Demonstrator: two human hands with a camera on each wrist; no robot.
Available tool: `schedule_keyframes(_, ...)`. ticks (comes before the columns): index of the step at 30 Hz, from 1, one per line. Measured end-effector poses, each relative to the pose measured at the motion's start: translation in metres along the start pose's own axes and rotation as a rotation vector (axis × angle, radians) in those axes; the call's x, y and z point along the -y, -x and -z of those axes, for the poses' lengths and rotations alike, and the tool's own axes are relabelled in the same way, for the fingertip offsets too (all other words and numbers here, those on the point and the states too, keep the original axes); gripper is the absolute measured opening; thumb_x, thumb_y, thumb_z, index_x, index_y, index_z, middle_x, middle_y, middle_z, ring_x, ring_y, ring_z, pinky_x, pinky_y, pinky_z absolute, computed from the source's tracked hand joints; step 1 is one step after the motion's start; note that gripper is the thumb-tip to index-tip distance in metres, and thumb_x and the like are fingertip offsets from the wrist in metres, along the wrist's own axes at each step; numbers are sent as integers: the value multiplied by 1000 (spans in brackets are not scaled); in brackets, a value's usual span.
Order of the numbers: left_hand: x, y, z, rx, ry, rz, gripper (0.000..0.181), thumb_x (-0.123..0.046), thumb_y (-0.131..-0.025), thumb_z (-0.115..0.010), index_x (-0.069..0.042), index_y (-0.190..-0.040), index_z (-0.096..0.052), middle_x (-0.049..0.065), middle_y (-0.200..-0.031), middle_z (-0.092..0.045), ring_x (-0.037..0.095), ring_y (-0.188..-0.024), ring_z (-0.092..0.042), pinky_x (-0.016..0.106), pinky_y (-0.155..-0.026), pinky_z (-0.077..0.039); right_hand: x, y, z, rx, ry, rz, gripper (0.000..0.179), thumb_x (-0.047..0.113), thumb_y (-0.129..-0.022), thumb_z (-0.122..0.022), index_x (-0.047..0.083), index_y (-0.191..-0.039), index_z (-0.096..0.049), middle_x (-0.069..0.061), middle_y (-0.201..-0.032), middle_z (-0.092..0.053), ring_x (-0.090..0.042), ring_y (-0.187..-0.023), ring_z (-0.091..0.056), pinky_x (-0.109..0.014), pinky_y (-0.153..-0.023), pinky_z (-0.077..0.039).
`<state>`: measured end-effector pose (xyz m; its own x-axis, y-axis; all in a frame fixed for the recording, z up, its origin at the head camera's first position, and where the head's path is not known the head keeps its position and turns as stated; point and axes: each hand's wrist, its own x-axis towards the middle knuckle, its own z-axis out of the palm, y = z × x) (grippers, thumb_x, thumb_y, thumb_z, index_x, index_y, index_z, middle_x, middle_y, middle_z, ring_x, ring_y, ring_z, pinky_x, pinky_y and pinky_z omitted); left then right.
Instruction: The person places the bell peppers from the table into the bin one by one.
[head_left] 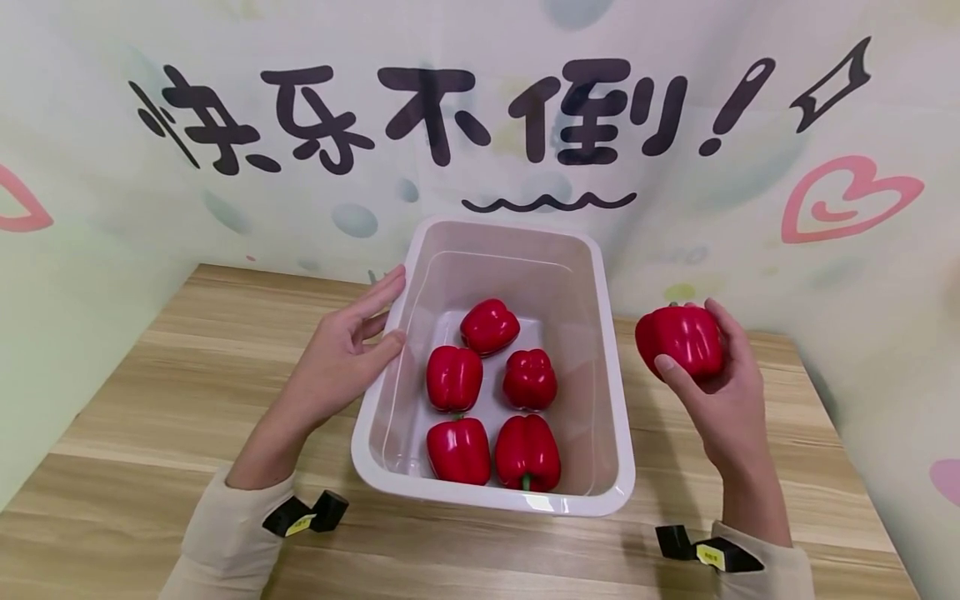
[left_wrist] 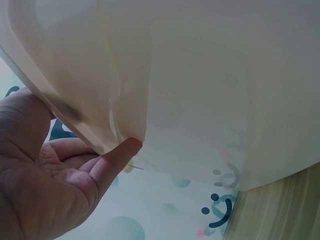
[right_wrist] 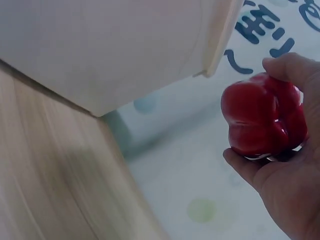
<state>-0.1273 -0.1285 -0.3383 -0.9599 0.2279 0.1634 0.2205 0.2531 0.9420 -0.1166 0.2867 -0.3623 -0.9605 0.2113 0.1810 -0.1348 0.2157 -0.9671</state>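
Observation:
A white plastic bin (head_left: 491, 497) stands in the middle of the head view, with several red bell peppers (head_left: 529, 379) on its floor. My left hand (head_left: 337, 358) holds the bin's left rim; in the left wrist view one finger (left_wrist: 117, 162) touches the outer wall under the rim. Right of the bin, my right hand (head_left: 723, 392) grips another red bell pepper (head_left: 684, 340) above the table, its green stem pointing away. The right wrist view shows the lobed end of this bell pepper (right_wrist: 262, 117) between thumb and fingers, apart from the bin.
The wood-grain table (head_left: 187, 400) lies under the bin and reaches out on both sides. Behind it hangs a pale printed cloth (head_left: 315, 200) with large dark characters, hearts and coloured spots. A black wrist camera (head_left: 303, 515) sits on each sleeve.

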Motion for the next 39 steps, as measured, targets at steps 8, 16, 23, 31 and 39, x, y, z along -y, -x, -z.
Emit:
schedule_keyframes(8, 0, 0, 0, 0, 2, -6, 63, 0, -100, -59, -3, -161, -41, 4, -174, -35, 41, -149, -52, 46, -93, -58, 14, 6, -5, 55, 7, 71, 87, -9, -84, -76, 21, -159, -45, 3, -152, -52, -18, -137, -48, -11, -83, -60)
schedule_keyframes(16, 1, -1, 0, 2, 0, -6, 63, 1, -100, -59, -3, -161, -41, 4, -174, -35, 40, -149, -51, 45, -94, -58, 29, 13, -9, 80, 12, 114, 91, -13, -81, -76, 21, -159, -46, 0, -153, -52, -20, -137, -49, -12, -83, -60)
schedule_keyframes(23, 1, 0, 0, 3, -3, -4, 63, -1, -101, -59, -5, -161, -42, 3, -174, -35, 40, -149, -52, 45, -93, -58, 37, 18, -12, 114, -108, 189, 95, -21, -76, -72, 14, -160, -44, -7, -157, -51, -24, -139, -49, -14, -87, -61)
schedule_keyframes(31, 0, 0, 1, 2, -2, -7, 63, -3, -101, -60, -6, -161, -42, 2, -174, -35, 40, -149, -52, 45, -92, -59, 43, 21, -19, 163, -196, 273, 93, -27, -73, -68, 3, -157, -44, -15, -157, -50, -28, -139, -51, -18, -91, -62)
schedule_keyframes(39, -1, 1, 0, 2, 0, 1, 63, -1, -101, -59, -5, -161, -41, 3, -174, -34, 41, -149, -51, 46, -91, -59, 47, 24, -25, 197, -146, 281, 99, -30, -69, -69, 0, -159, -41, -20, -159, -47, -27, -139, -52, -18, -92, -62)
